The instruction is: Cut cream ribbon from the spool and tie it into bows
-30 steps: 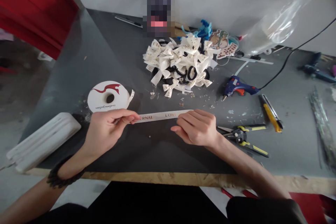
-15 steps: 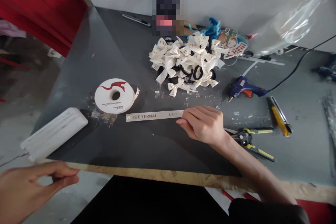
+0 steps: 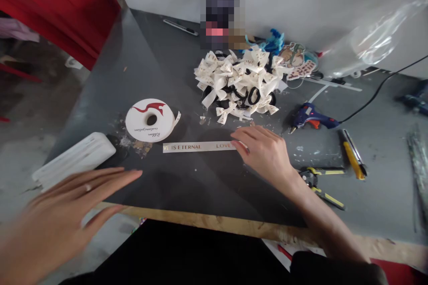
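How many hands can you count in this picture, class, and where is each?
2: the left hand, lower left, by the table's front edge; the right hand, at the right end of the ribbon strip.

The right hand (image 3: 264,149) hides 1 end of the ribbon (image 3: 192,147); its wrist covers the pliers' (image 3: 312,179) tips. The left hand (image 3: 67,213) is blurred, cut off at left.

Yel. cutter (image 3: 353,156) nr blue glue gun (image 3: 311,116)

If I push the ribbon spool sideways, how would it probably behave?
The ribbon spool lies on its broad flat side, so it would probably slide rather than roll or tip. Its loose ribbon end sticks out, so it might snag.
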Motion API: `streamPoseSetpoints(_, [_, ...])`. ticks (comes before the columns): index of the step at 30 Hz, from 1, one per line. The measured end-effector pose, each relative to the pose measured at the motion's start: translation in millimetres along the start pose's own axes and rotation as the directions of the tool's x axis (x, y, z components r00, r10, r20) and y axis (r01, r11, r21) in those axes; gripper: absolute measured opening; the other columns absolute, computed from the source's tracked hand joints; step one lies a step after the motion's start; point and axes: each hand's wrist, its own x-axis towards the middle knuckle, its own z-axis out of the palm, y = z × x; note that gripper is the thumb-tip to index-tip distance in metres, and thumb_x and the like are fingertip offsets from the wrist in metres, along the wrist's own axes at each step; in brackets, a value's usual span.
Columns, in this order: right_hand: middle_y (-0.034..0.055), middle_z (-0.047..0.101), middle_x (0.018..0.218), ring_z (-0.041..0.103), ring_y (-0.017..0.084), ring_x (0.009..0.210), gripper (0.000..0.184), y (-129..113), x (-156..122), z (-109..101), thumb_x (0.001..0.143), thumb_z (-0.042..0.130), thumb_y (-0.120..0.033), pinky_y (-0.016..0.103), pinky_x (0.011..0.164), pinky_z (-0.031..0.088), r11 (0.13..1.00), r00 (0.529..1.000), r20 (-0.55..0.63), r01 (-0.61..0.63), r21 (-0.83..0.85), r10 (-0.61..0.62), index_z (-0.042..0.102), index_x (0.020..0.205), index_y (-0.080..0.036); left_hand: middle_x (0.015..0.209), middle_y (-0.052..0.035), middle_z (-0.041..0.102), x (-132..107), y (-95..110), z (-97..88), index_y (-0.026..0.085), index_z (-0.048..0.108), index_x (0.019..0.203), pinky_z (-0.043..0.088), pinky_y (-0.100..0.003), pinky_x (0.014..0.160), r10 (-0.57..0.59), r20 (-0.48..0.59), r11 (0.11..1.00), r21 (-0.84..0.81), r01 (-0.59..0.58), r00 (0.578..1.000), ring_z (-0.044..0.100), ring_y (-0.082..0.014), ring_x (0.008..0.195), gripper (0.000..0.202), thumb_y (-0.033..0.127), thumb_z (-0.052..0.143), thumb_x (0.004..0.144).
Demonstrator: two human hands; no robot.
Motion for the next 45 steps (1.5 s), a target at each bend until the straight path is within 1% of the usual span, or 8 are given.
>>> streamPoseSetpoints(4, [0.0032,0.082,0.114,0.076,0.024,0.103,0.015,4.8,-2.1,3.4,0.102,0.069,-0.022,0.038,0.087,0.056,0.998,0.997,0.06,-0.051,0.025,0.049,0.078,0.113,-0.024,0.1,0.0063,0.081,111.9,95.0,-4.5,0.045,0.072,0.13,0.056,-0.036,0.074,0.18,-0.062,0.983,-0.024,-0.182,0.982,0.075,-0.0232,0.098,0.032,0.041,0.057,0.102])
streamPoseSetpoints(7, [0.0045,0.081,0.119,0.075,0.026,0.106,0.02,4.7,-1.5,2.9,0.098,0.074,-0.022,0.039,0.086,0.056,0.996,0.99,0.115,-0.082,0.023,0.079,0.078,0.118,-0.024,0.076,-0.0009,0.076,159.3,114.5,18.6,0.027,0.074,0.127,0.054,-0.036,0.08,0.321,-0.151,0.944,-0.026,-0.328,0.935,0.074,-0.0252,0.094,0.035,0.032,0.045,0.11])
streamPoseSetpoints(11, [0.0031,0.081,0.114,0.076,0.026,0.102,0.017,0.6,1.2,0.0,0.096,0.078,-0.029,0.037,0.08,0.054,0.993,0.981,0.158,-0.118,0.022,0.113,0.078,0.113,-0.025,0.112,-0.0102,0.078,193.3,121.1,68.7,0.016,0.074,0.12,0.053,-0.041,0.093,0.566,-0.09,0.822,0.14,-0.552,0.819,0.072,-0.0287,0.106,0.024,0.028,0.061,0.105])
streamPoseSetpoints(22, [0.001,0.073,0.09,0.069,0.022,0.09,0.015,3.1,9.4,7.9,0.092,0.081,-0.023,0.031,0.071,0.044,0.97,0.941,0.311,-0.189,0.153,0.135,0.066,0.09,-0.024,0.109,-0.0094,0.079,216.7,102.0,115.2,0.015,0.073,0.103,0.053,-0.04,0.092,0.731,-0.231,0.681,0.308,-0.664,0.642,0.07,-0.0234,0.102,0.025,0.008,0.049,0.104])
streamPoseSetpoints(29, [0.0073,0.079,0.11,0.075,0.022,0.091,0.041,-9.1,11.6,9.8,0.095,0.077,-0.049,0.034,0.08,0.058,0.838,0.976,0.184,-0.195,0.51,0.115,0.067,0.123,-0.021,0.099,-0.0121,0.077,209.0,102.7,115.0,0.014,0.07,0.113,0.057,-0.041,0.088,0.675,-0.236,0.734,0.303,-0.608,0.699,0.074,-0.0231,0.095,0.032,0.011,0.038,0.109])
streamPoseSetpoints(35, [0.0026,0.081,0.09,0.075,0.019,0.079,0.017,-18.3,6.6,16.3,0.1,0.069,-0.036,0.03,0.072,0.057,0.746,0.95,0.161,-0.311,0.59,0.268,0.078,0.105,-0.022,0.102,-0.0106,0.075,203.9,103.3,112.8,0.016,0.068,0.105,0.059,-0.04,0.093,0.698,-0.294,0.713,0.366,-0.598,0.653,0.073,-0.0229,0.098,0.03,0.006,0.039,0.106])
streamPoseSetpoints(40, [0.0063,0.081,0.11,0.076,0.02,0.095,0.037,-20.5,5.2,5.0,0.105,0.062,-0.048,0.03,0.08,0.057,0.633,0.948,0.293,-0.305,0.711,0.126,0.072,0.128,-0.02,0.097,-0.0117,0.073,199.9,107.2,112.2,0.015,0.064,0.1,0.056,-0.039,0.079,0.662,-0.286,0.746,0.334,-0.576,0.692,0.068,-0.0231,0.084,0.028,0.006,0.039,0.106])
streamPoseSetpoints(45, [-0.0015,0.078,0.086,0.067,0.013,0.071,0.023,-22.9,5.6,-8.1,0.106,0.059,-0.036,0.026,0.067,0.047,0.686,0.899,0.422,-0.383,0.619,0.121,0.078,0.108,-0.023,0.099,-0.0117,0.072,198.1,103.8,115.0,0.018,0.064,0.107,0.057,-0.039,0.084,0.699,-0.286,0.711,0.174,-0.681,0.656,0.069,-0.0231,0.091,0.028,0.009,0.037,0.108])
